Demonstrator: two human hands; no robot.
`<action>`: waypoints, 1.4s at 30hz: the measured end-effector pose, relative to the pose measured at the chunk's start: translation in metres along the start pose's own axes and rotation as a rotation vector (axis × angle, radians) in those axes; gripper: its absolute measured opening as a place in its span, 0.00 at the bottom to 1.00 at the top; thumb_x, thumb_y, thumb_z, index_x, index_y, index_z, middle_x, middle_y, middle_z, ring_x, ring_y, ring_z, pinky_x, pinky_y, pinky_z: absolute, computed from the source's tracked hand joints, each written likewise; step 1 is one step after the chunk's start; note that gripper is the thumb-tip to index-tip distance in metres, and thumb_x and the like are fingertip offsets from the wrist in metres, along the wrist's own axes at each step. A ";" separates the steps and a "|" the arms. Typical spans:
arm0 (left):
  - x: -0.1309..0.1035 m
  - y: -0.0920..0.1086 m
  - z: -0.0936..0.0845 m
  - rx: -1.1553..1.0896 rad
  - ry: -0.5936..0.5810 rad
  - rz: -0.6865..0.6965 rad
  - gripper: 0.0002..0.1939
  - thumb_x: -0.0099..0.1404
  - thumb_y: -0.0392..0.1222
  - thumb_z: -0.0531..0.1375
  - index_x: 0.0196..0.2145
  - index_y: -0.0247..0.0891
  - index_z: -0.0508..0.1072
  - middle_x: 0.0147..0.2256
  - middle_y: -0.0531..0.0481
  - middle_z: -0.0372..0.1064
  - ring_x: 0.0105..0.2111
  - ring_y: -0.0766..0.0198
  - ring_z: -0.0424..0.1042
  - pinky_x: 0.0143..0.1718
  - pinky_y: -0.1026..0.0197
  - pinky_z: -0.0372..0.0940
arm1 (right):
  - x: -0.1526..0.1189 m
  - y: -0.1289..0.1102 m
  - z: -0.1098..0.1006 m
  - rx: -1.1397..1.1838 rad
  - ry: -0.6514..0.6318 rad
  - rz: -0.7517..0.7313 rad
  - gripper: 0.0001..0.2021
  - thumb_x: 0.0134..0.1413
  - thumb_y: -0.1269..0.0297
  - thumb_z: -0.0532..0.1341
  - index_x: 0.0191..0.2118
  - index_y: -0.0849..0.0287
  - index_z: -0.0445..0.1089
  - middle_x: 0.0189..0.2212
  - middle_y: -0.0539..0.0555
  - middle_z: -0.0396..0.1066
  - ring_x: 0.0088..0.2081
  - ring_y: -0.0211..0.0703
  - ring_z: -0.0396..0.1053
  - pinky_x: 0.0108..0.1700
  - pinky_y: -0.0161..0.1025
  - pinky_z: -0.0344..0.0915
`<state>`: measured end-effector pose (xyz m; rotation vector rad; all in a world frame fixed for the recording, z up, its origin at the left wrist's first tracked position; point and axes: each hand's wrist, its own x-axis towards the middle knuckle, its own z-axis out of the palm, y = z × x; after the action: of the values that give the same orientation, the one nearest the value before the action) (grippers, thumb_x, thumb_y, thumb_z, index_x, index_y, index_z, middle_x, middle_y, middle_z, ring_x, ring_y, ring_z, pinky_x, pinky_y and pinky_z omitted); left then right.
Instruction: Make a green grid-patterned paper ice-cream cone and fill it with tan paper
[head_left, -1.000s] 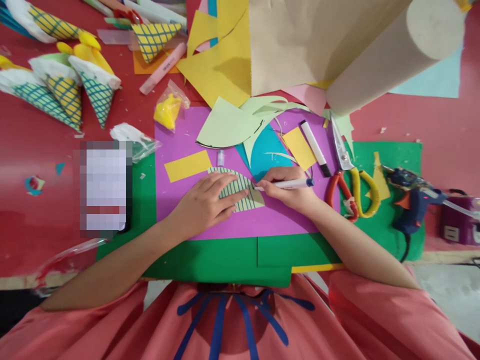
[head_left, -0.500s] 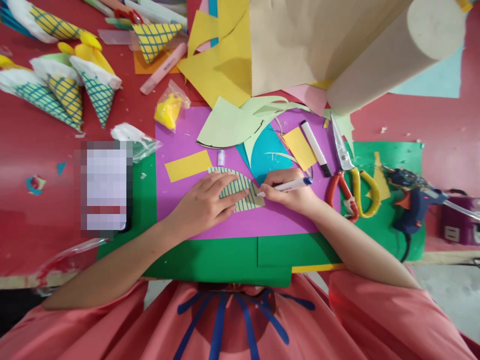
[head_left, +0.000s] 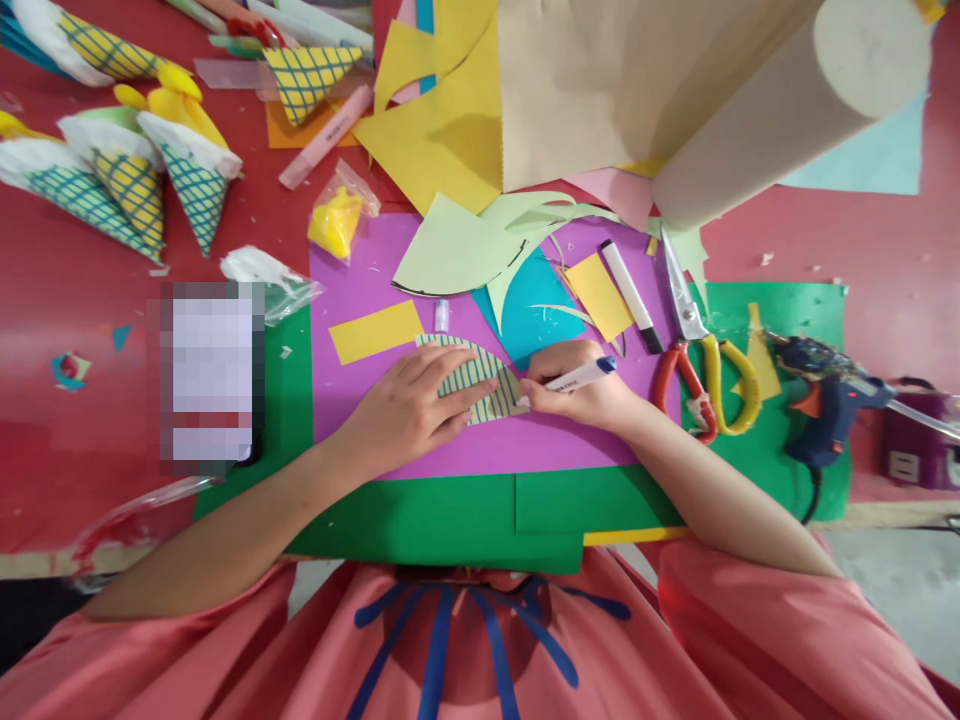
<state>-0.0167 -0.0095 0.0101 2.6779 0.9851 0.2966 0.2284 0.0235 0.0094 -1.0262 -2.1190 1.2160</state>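
Pen point(head_left: 577, 377) is shifting down R edge of paper point(head_left: 491, 364) vs prev frame; R hand point(head_left: 589, 402) is pinching pen, L hand point(head_left: 416, 400) is resting flat, unclenched, on paper, atop purple sheet point(head_left: 487, 448).

Here, the pale-green paper piece point(head_left: 484, 368) is striped with dark lines! White is shown by the marker point(head_left: 576, 379), its end coloured blue. Purple is worn by the sheet point(head_left: 465, 452) beneath, red by the worktop point(head_left: 45, 290). A yellow cone point(head_left: 309, 82), a pale-green cone point(head_left: 193, 195): both are criss-crossed in blue!
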 end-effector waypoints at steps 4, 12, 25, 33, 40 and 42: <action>0.000 0.000 0.001 0.005 0.020 0.014 0.22 0.67 0.37 0.56 0.58 0.43 0.66 0.56 0.38 0.60 0.58 0.48 0.60 0.58 0.41 0.60 | 0.000 0.000 0.000 -0.011 -0.024 -0.020 0.24 0.59 0.56 0.57 0.15 0.60 0.56 0.14 0.45 0.52 0.20 0.30 0.49 0.23 0.34 0.47; 0.000 -0.001 0.000 -0.003 0.013 0.012 0.22 0.67 0.37 0.56 0.59 0.44 0.65 0.56 0.38 0.60 0.58 0.48 0.60 0.59 0.40 0.60 | -0.002 0.000 0.000 -0.040 -0.045 -0.023 0.22 0.55 0.61 0.58 0.15 0.58 0.51 0.15 0.44 0.47 0.20 0.30 0.46 0.23 0.35 0.46; 0.000 0.000 -0.001 -0.026 0.012 -0.017 0.22 0.67 0.37 0.57 0.58 0.45 0.67 0.56 0.39 0.61 0.58 0.49 0.62 0.59 0.42 0.60 | 0.000 -0.003 -0.006 0.325 0.188 0.178 0.14 0.60 0.56 0.58 0.31 0.61 0.72 0.24 0.51 0.71 0.25 0.35 0.67 0.28 0.33 0.63; 0.002 0.000 -0.003 -0.033 0.026 -0.052 0.21 0.67 0.37 0.57 0.57 0.45 0.68 0.56 0.39 0.62 0.58 0.49 0.61 0.58 0.40 0.60 | 0.000 -0.002 0.000 0.093 0.230 0.152 0.14 0.57 0.60 0.61 0.23 0.62 0.71 0.19 0.49 0.68 0.21 0.32 0.61 0.25 0.32 0.57; 0.002 0.001 -0.003 0.015 0.032 -0.026 0.20 0.68 0.38 0.56 0.57 0.44 0.68 0.55 0.39 0.61 0.58 0.49 0.61 0.58 0.41 0.61 | 0.000 -0.003 0.000 0.040 0.234 0.151 0.13 0.56 0.63 0.60 0.23 0.62 0.71 0.19 0.48 0.68 0.21 0.31 0.60 0.25 0.31 0.56; 0.003 0.001 -0.003 0.015 0.034 -0.021 0.20 0.68 0.38 0.56 0.56 0.44 0.69 0.55 0.39 0.61 0.57 0.49 0.61 0.58 0.42 0.61 | 0.001 -0.003 0.001 0.036 0.235 0.145 0.12 0.56 0.64 0.60 0.23 0.62 0.71 0.19 0.48 0.68 0.21 0.31 0.61 0.25 0.31 0.56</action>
<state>-0.0151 -0.0078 0.0137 2.6826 1.0286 0.3332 0.2264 0.0225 0.0119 -1.2584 -1.8638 1.1336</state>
